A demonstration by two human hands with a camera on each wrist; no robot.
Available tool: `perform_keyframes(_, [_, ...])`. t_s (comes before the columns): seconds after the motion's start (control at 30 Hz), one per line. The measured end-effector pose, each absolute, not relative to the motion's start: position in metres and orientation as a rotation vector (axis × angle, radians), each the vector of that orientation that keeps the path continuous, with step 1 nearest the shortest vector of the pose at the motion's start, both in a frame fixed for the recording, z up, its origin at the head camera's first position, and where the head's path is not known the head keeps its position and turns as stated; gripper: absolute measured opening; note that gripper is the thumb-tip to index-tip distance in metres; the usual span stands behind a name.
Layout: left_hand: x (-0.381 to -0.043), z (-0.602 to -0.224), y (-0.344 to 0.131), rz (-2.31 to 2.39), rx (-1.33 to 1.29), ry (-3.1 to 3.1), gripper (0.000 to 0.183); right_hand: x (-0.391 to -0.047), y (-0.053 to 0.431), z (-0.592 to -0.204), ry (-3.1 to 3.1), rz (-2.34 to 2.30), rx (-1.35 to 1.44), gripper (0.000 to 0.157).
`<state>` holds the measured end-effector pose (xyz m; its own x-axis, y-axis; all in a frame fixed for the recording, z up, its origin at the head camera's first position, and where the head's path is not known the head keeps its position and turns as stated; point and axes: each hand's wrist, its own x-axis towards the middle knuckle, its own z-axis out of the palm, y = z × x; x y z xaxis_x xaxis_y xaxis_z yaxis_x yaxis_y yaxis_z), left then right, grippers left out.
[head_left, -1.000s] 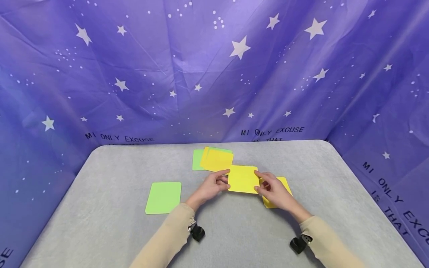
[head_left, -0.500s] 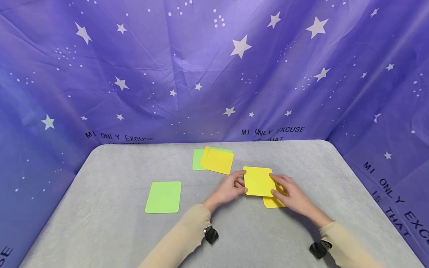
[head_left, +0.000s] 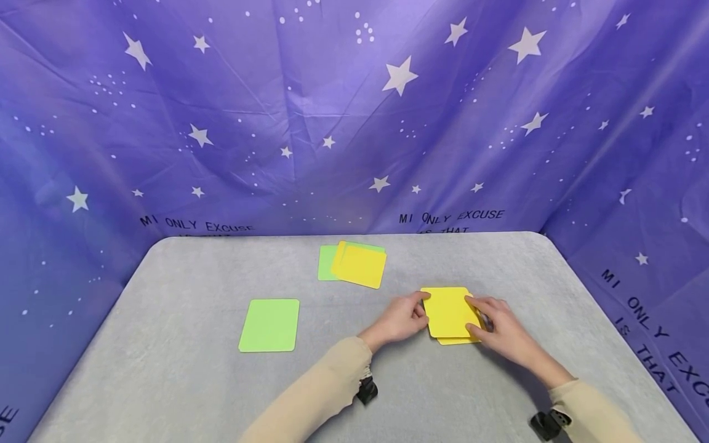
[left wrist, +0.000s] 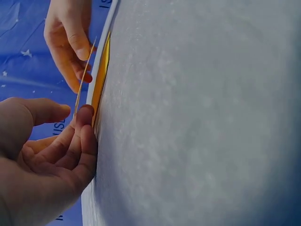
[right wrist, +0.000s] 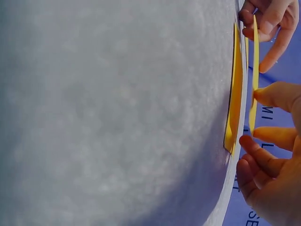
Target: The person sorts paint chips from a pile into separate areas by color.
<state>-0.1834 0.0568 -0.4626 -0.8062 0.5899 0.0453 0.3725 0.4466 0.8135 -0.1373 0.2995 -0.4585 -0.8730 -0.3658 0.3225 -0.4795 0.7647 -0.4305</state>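
Held by its two side edges between my hands is a square yellow card [head_left: 446, 312], nearly level. My left hand [head_left: 396, 318] pinches its left edge with thumb and fingers, and my right hand [head_left: 506, 331] pinches the right edge. Beneath it, a second yellow card [head_left: 456, 341] lies on the table, mostly covered in the head view. Both wrist views show the held card [right wrist: 256, 61] edge-on, with a gap between it and the lower card [right wrist: 234, 103].
Toward the back middle of the grey table [head_left: 183, 381], yellow cards [head_left: 362, 266] overlap green cards [head_left: 327, 263]. A lone green card [head_left: 269, 326] lies left of my left arm. A purple curtain [head_left: 249, 123] with stars hangs behind the table.
Both hands have carried the held yellow card to the right and a little nearer, bringing it over the yellow card on the table. The other cards stay put.
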Motion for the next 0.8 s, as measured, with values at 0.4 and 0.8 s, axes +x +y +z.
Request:
perform_keyframes(0.4, [-0.1873, -0.4616, 0.0592, 1.15, 0.85, 2.401, 0.041, -0.1355, 0.296, -0.4596, -2.839, 0.695, 0.529, 0.053])
perform_keyframes(0.8, [-0.1855, -0.4622, 0.0534, 1.175, 0.879, 2.362, 0.029, -0.1345, 0.2968, -0.4592, -2.863, 0.691, 0.449, 0.044])
